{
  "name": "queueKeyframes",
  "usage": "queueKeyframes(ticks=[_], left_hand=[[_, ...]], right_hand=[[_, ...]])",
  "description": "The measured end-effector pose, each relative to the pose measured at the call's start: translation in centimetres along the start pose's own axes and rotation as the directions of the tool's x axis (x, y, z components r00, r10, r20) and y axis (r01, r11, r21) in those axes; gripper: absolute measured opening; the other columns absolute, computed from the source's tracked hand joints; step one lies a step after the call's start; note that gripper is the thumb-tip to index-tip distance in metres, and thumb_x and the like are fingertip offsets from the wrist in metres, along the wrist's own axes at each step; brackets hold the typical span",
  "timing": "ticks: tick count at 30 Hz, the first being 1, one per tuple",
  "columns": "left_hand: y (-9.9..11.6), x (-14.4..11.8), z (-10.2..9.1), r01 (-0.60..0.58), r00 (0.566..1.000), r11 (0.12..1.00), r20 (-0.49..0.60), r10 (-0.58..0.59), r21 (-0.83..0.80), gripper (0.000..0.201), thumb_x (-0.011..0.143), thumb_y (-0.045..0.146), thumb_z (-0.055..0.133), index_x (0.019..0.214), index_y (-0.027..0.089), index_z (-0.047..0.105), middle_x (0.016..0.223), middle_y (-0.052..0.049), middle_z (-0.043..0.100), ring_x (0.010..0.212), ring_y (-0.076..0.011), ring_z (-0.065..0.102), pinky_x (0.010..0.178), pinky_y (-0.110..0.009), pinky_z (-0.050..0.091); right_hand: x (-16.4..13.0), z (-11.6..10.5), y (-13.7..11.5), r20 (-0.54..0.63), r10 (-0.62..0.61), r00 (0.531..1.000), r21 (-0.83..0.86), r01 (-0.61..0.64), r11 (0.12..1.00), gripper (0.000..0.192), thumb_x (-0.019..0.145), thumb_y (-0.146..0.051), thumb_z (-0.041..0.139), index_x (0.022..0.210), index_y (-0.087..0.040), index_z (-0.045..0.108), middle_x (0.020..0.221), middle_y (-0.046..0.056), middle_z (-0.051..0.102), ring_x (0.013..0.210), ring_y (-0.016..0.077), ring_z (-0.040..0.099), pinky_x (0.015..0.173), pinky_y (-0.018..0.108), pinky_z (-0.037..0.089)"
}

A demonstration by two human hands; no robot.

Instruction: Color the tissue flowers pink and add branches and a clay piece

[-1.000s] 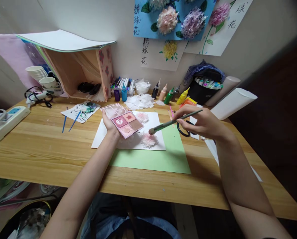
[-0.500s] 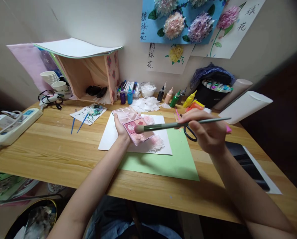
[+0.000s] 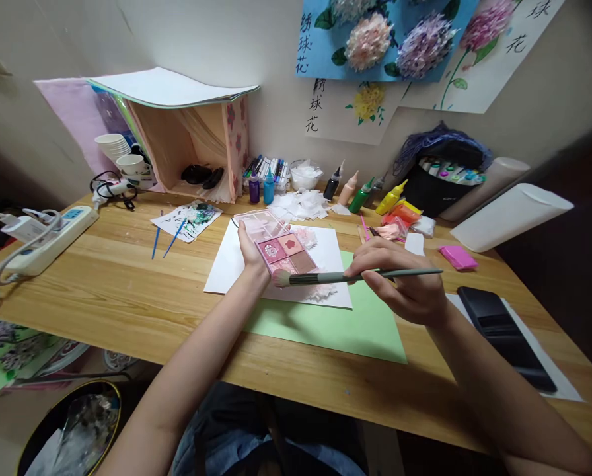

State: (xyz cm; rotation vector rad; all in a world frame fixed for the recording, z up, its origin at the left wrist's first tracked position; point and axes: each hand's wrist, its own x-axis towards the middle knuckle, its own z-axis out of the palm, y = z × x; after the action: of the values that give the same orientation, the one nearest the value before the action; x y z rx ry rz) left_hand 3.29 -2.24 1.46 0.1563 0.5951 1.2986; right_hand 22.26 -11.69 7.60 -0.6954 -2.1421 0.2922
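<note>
One four-pan makeup palette (image 3: 291, 246), lid open, tilted above white paper (image 3: 225, 268), left hand (image 3: 253, 253) gripping its edge. Right hand (image 3: 400, 281) pinches makeup brush (image 3: 320, 278) between thumb and fingers, bristles at palette's near corner, contact unclear. Ruffled pale-pink flower (image 3: 324, 292) partly hidden behind brush, on paper. Green sheet (image 3: 326, 332) underneath.

Wooden desk (image 3: 112, 284) against a pale grey wall (image 3: 271, 39).

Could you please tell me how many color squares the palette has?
4 in the palette: dark pink and peach in the far row, pale pink and brown in the near row. The brush may partly hide the near row.
</note>
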Motion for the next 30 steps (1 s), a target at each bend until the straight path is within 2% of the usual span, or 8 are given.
queueKeyframes(ticks=[6,13,20,26,30], left_hand=[[-0.1,0.1,0.0,0.002,0.999,1.000,0.048,-0.001,-0.027,0.068,0.080,0.071,0.032,0.096,0.014,0.064,0.076,-0.010,0.067,0.068,-0.0242,0.065,0.078,-0.043,0.050],[-0.2,-0.2,0.1,0.033,0.997,0.999,0.070,-0.036,0.036,0.068,0.081,0.068,0.030,0.099,0.011,0.063,0.078,-0.012,0.067,0.071,-0.0259,0.065,0.077,-0.044,0.051],[-0.5,-0.5,0.1,0.078,0.995,0.996,0.059,-0.081,0.046,0.070,0.080,0.069,0.032,0.103,0.011,0.062,0.081,-0.013,0.068,0.074,-0.0266,0.066,0.079,-0.045,0.051],[-0.4,-0.1,0.0,0.038,0.998,0.999,0.047,-0.039,0.023,0.067,0.081,0.069,0.031,0.099,0.013,0.062,0.080,-0.012,0.067,0.074,-0.0264,0.065,0.078,-0.044,0.050],[-0.3,0.2,-0.2,0.018,0.998,1.000,0.057,-0.019,0.026,0.064,0.079,0.069,0.033,0.099,0.015,0.061,0.080,-0.010,0.066,0.073,-0.0249,0.064,0.078,-0.043,0.050]], right_hand=[[0.2,-0.7,0.3,-0.001,0.036,0.999,-0.018,-0.036,0.999,0.013,0.086,-0.019,0.051,0.087,-0.023,0.063,0.066,0.002,0.064,0.064,0.0179,0.058,0.061,0.034,0.048],[0.1,-1.4,0.3,0.006,0.051,0.999,-0.075,-0.050,0.996,0.013,0.087,-0.021,0.051,0.086,-0.025,0.064,0.067,0.003,0.064,0.065,0.0191,0.058,0.062,0.035,0.048],[-0.2,-1.3,0.4,-0.082,0.084,0.993,-0.059,-0.089,0.994,0.015,0.088,-0.029,0.052,0.088,-0.026,0.066,0.072,0.004,0.067,0.071,0.0204,0.061,0.068,0.038,0.050],[0.0,-0.9,0.8,0.017,0.067,0.998,-0.060,-0.066,0.996,0.013,0.088,-0.025,0.052,0.091,-0.024,0.065,0.072,0.004,0.066,0.069,0.0189,0.060,0.065,0.035,0.048],[0.1,-1.3,0.8,0.029,0.092,0.995,-0.095,-0.089,0.991,0.013,0.088,-0.026,0.051,0.088,-0.024,0.064,0.069,0.003,0.064,0.066,0.0186,0.059,0.064,0.035,0.048]])
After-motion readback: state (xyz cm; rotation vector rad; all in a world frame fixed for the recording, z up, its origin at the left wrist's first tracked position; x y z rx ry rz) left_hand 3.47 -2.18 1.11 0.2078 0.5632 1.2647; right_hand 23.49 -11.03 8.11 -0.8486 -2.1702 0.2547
